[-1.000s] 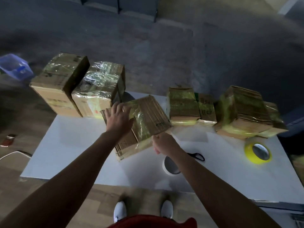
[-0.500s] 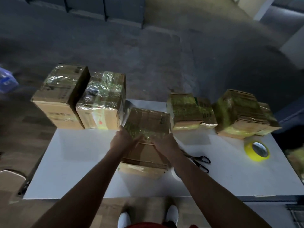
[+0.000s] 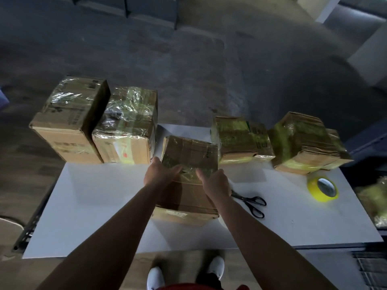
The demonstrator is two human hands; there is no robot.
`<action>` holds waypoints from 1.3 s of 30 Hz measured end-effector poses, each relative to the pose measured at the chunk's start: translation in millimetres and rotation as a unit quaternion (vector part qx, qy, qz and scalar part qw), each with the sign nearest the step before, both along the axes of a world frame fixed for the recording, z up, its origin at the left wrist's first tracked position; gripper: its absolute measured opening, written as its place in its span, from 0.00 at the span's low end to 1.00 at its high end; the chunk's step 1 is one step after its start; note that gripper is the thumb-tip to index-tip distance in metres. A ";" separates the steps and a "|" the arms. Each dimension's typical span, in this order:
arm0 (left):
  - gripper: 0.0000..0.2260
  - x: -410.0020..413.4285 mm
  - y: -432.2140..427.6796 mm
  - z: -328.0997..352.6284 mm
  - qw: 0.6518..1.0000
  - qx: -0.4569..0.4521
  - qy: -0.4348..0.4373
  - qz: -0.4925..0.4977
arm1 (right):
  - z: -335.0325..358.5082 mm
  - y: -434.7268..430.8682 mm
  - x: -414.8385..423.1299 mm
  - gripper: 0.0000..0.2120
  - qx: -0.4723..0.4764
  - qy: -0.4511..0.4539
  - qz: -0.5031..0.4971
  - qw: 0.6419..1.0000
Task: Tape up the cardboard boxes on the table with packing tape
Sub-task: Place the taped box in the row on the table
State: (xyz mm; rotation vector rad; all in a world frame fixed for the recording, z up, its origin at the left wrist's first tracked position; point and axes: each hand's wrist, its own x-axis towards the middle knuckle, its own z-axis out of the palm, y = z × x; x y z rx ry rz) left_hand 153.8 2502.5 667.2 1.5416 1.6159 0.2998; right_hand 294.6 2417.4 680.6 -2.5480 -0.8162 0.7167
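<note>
On the white table (image 3: 83, 195), left hand (image 3: 159, 174) and right hand (image 3: 215, 184) grip the brown taped cardboard box (image 3: 188, 153), its long axis pointing away from the person.

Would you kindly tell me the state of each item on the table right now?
middle box: partly taped, gripped by both hands.
left hand: grips its left edge.
right hand: grips its right edge.
far-left box: taped, standing.
second box: taped, standing.
centre-right box: taped in yellow.
far-right box: taped in yellow.
yellow tape roll: lying flat, untouched.
scissors: lying flat, blades partly hidden.
</note>
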 end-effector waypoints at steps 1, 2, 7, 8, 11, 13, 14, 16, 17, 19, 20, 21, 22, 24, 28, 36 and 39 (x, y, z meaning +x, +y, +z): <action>0.35 -2.3 2.5 -0.7 1.000 -0.006 -0.007 -0.004 | -0.1 -1.5 3.7 0.33 0.003 0.003 0.008 1.000; 0.34 -4.2 4.1 -0.9 1.000 -0.008 -0.008 -0.010 | -0.3 -2.2 7.3 0.30 0.010 0.014 0.011 1.000; 0.35 -9.3 5.9 -1.6 0.992 -0.103 -0.059 0.036 | -0.3 -3.2 18.5 0.29 0.040 0.135 -0.023 0.990; 0.34 -10.7 6.0 -1.0 0.981 -0.151 -0.105 0.059 | -0.5 -5.2 19.3 0.31 0.038 0.178 -0.034 0.983; 0.25 -17.4 5.7 8.2 0.934 -0.267 -0.229 0.064 | -3.8 -10.5 21.3 0.38 0.023 0.280 -0.047 0.959; 0.23 -18.6 7.4 10.7 0.927 -0.280 -0.244 0.042 | -8.9 -9.8 24.4 0.40 0.023 0.289 -0.036 0.956; 0.23 -17.7 8.4 10.7 0.930 -0.275 -0.242 0.045 | -10.0 -7.7 26.4 0.38 0.028 0.273 -0.025 0.961; 0.23 -12.8 11.1 9.3 0.936 -0.252 -0.234 0.071 | -9.6 -1.3 31.5 0.33 0.058 0.234 -0.009 0.970; 0.23 -8.9 12.5 8.0 0.941 -0.236 -0.227 0.083 | -8.1 3.3 34.2 0.32 0.078 0.219 -0.005 0.973; 0.22 0.7 15.3 7.2 0.962 -0.181 -0.180 0.096 | -4.0 14.8 41.7 0.32 0.098 0.177 -0.010 0.979; 0.23 6.3 18.1 8.3 0.975 -0.143 -0.143 0.096 | -1.0 21.9 45.8 0.32 0.101 0.156 -0.015 0.983; 0.25 11.9 21.8 10.3 0.984 -0.104 -0.108 0.095 | 1.9 29.8 50.1 0.31 0.106 0.143 -0.016 0.984; 0.26 17.4 26.6 13.2 0.990 -0.070 -0.081 0.095 | 4.8 38.7 54.3 0.30 0.108 0.132 -0.009 0.985; 0.24 27.9 37.0 19.8 0.994 -0.021 -0.059 0.092 | 11.2 56.2 62.4 0.29 0.092 0.096 0.016 0.991; 0.21 46.1 47.8 33.9 0.996 0.060 -0.024 0.064 | 17.0 84.2 78.9 0.26 0.103 0.054 0.052 0.992; 0.21 64.9 25.4 39.4 0.994 0.058 0.080 0.043 | 19.2 113.7 112.5 0.08 0.130 0.071 0.111 0.983; 0.23 72.2 33.6 43.7 0.994 0.074 0.063 0.049 | 17.7 111.3 116.4 0.09 0.155 0.036 0.179 0.971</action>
